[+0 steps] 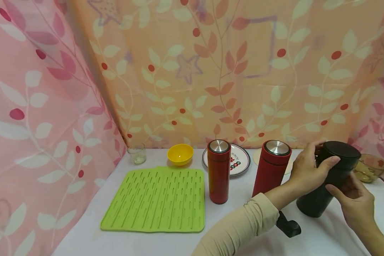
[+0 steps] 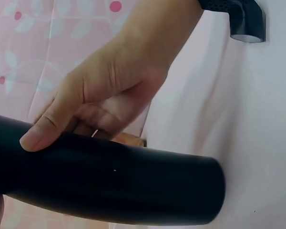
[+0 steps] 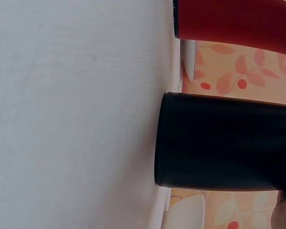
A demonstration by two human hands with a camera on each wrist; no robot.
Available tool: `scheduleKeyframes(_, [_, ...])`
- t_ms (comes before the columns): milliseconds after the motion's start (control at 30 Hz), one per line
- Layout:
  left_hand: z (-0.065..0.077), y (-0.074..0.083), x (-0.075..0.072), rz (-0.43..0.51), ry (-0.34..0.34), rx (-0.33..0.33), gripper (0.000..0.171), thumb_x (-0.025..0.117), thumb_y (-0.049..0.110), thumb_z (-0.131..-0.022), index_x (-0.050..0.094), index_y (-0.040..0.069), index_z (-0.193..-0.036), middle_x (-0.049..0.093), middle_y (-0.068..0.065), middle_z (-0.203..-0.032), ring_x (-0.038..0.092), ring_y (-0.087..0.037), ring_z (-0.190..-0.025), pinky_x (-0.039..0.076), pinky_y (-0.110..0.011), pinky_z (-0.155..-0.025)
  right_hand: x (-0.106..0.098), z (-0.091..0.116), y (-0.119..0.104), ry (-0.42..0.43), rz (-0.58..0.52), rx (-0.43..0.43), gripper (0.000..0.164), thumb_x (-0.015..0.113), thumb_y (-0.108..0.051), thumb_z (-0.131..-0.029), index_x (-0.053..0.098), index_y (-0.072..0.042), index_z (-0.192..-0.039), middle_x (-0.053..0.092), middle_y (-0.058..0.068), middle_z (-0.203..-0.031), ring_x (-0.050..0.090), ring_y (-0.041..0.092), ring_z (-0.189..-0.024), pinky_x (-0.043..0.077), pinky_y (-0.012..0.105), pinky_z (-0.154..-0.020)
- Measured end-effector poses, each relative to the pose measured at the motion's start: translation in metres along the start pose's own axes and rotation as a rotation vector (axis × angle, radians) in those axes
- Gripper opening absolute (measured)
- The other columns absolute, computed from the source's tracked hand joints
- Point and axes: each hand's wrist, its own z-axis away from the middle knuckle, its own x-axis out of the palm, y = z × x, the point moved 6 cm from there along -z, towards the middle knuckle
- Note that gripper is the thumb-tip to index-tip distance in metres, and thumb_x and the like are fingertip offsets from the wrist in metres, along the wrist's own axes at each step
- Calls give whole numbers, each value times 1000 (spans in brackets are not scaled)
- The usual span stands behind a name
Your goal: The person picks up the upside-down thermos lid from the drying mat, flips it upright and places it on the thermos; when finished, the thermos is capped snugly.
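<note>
A matte black vacuum flask stands on the right side of the table, its lid on and its body leaning slightly in the head view. My left hand grips it near the top, thumb across the front just below the lid. Lower down, my right hand holds its right side, thumb in front and fingers partly hidden behind. The left wrist view shows the right hand's thumb on the dark body. In the right wrist view, the flask's base meets the white tabletop. Left of it stands a red flask, partly behind my left forearm.
Another red flask stands mid-table before a printed plate. A green ridged mat lies left, with a yellow bowl and a glass cup behind. An amber glass bowl sits far right. Floral curtains enclose the table.
</note>
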Motion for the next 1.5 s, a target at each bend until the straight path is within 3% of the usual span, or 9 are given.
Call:
scheduleKeyframes(300, [-2, 4, 0, -30, 121, -54, 67, 78, 42, -69, 42, 28, -124, 43, 17, -111, 41, 10, -96, 34, -4, -72, -3, 0, 4, 50, 114, 41, 65, 55, 20, -79, 37, 0, -138, 63, -7, -104, 60, -2, -90, 47, 5, -76])
scheduleKeyframes(467, [-4, 3, 0, -33, 47, -5, 57, 72, 39, -77, 47, 29, -127, 47, 12, -105, 44, 8, -90, 34, -5, -69, -1, -2, 2, 21, 48, 30, 67, 53, 21, -79, 34, 1, -140, 62, -6, -113, 61, -1, -97, 47, 7, -79])
scheduleKeyframes(667, [-1, 1, 1, 42, -64, 29, 56, 60, 32, -88, 38, 24, -139, 52, 10, -123, 45, 5, -112, 40, -9, -87, -2, -1, 1, 9, 33, 28, 67, 53, 22, -80, 33, 1, -140, 61, -5, -116, 61, 0, -98, 47, 8, -80])
scheduleKeyframes(867, [2, 0, 3, 42, 58, -118, 73, 77, 41, -71, 39, 33, -133, 40, 16, -120, 44, 8, -102, 40, -8, -76, -5, 4, 4, 29, 219, 49, 66, 56, 18, -80, 37, -3, -139, 62, -10, -102, 59, -5, -86, 46, 3, -74])
scheduleKeyframes(1000, [0, 3, 2, -6, 93, -111, 68, 79, 42, -68, 45, 32, -126, 43, 16, -109, 43, 9, -90, 36, -6, -68, -5, 5, 3, 36, 268, 44, 65, 56, 18, -80, 38, -2, -139, 62, -12, -100, 59, -6, -84, 46, 3, -73])
scheduleKeyframes(1067, [-1, 2, 1, -7, 81, -92, 68, 77, 41, -70, 44, 31, -128, 48, 17, -110, 45, 10, -93, 37, -6, -71, -4, 4, 2, 36, 204, 42, 65, 56, 18, -80, 37, -2, -139, 63, -11, -105, 60, -5, -89, 46, 4, -75])
scheduleKeyframes(1233, [0, -2, 2, 115, 6, -75, 56, 70, 32, -81, 40, 22, -128, 58, 15, -112, 51, 11, -99, 41, -5, -79, -4, 2, 1, 23, 101, 51, 66, 54, 18, -81, 34, -3, -141, 61, -10, -115, 60, -4, -99, 46, 5, -78])
scheduleKeyframes(1400, [1, -2, 4, 135, -3, -93, 56, 69, 34, -81, 39, 22, -126, 50, 14, -117, 47, 9, -102, 41, -7, -79, -7, 2, 2, 26, 184, 74, 67, 56, 15, -82, 34, -7, -142, 60, -14, -112, 59, -7, -95, 45, 2, -76])
scheduleKeyframes(1500, [1, 0, 5, 64, 63, -115, 65, 75, 41, -73, 39, 25, -125, 44, 17, -116, 45, 8, -103, 40, -8, -77, -8, 3, 3, 53, 241, 77, 68, 57, 15, -81, 36, -8, -141, 62, -15, -105, 58, -7, -87, 45, 2, -73])
